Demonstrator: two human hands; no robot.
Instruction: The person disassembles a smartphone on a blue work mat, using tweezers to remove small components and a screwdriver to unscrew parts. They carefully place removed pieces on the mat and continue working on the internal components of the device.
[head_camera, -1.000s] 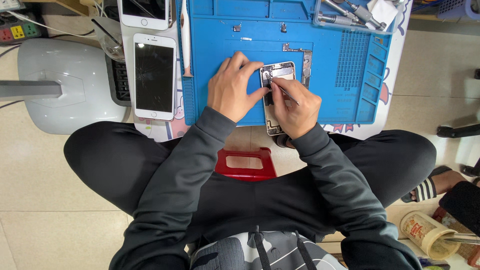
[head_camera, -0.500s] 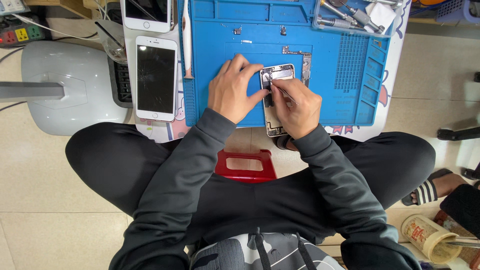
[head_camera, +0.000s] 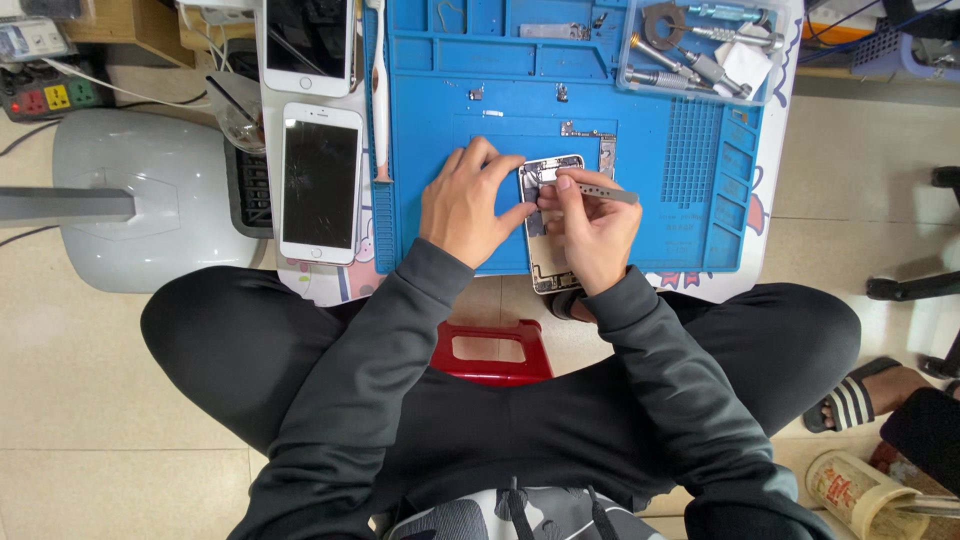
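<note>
Your opened phone (head_camera: 548, 225) lies on the blue repair mat (head_camera: 660, 220), its long axis running from the mat's middle toward its near edge. Your left hand (head_camera: 468, 205) braces its left side, fingers spread. Your right hand (head_camera: 592, 230), nearer the top end, pinches metal tweezers (head_camera: 600, 192) over bare silver internals.

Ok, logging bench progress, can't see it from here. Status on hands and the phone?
Left hand steadying opened phone on blue mat. Right hand holding tweezers, tips at phone's top end. Nothing blocking; two white phones lie left.
</note>
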